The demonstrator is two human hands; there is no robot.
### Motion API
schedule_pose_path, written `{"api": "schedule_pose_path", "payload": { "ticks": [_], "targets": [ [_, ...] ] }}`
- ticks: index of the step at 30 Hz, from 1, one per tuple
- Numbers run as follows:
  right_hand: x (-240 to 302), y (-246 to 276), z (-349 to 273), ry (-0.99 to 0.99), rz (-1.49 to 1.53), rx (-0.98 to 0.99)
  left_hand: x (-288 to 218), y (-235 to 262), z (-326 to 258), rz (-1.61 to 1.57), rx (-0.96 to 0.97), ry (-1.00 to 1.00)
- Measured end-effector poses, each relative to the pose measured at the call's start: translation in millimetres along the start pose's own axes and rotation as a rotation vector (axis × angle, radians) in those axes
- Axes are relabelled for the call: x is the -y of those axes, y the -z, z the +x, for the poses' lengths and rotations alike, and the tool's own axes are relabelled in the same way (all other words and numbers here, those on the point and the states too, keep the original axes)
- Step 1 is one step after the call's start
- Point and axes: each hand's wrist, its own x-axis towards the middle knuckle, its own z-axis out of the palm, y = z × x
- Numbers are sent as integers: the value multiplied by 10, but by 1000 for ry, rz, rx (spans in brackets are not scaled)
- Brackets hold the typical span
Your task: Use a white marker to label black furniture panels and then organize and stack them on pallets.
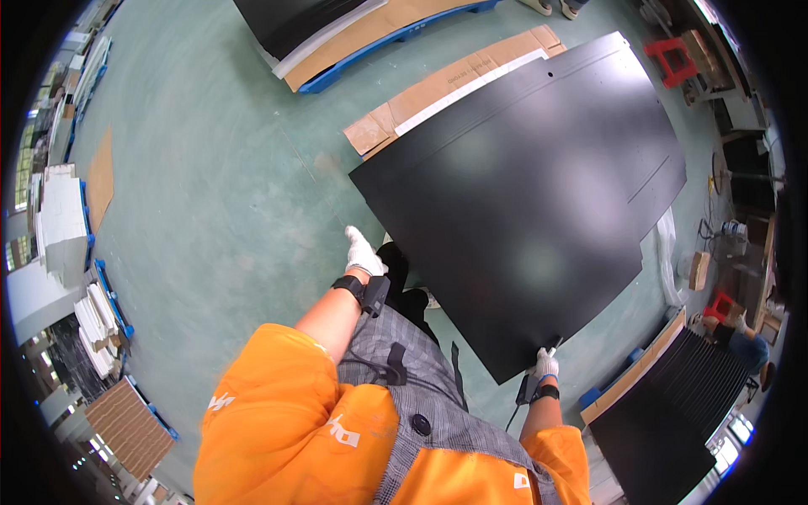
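Note:
A large black sheet panel (513, 194) with a smooth, slightly glossy face lies in front of me. My left hand (364, 254), in a white glove, is off the panel's left edge with its fingers stretched out and nothing visible in them. At the panel's near edge, close to its near corner, my gloved right hand (546, 364) is closed around a small thin tool (556, 343). Only the tool's slim tip shows beyond the fingers, so its exact kind cannot be made out. Dark devices are strapped to both wrists.
Cardboard and white sheeting (454, 91) stick out beyond the panel's far edge. A blue pallet (404, 34) with another black panel stands farther off. Black sheets (648, 421) are stacked at right, near another person (747, 353). Red stools (671, 63) and stacked boards (66, 223) line the sides.

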Motion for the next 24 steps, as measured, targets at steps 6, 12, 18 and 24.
{"api": "schedule_pose_path", "payload": {
  "ticks": [6, 12, 18, 24],
  "targets": [
    [-6, 24, 132, -25, -107, -12, 371, -196, 957, -125, 296, -48],
    [-34, 62, 89, -24, -22, -12, 339, -173, 569, -381, 342, 122],
    [37, 6, 50, 89, -300, 5, 397, -239, 498, -482, 567, 18],
    [41, 37, 149, 133, -360, 20, 469, -317, 809, -366, 481, -53]
  ]
}}
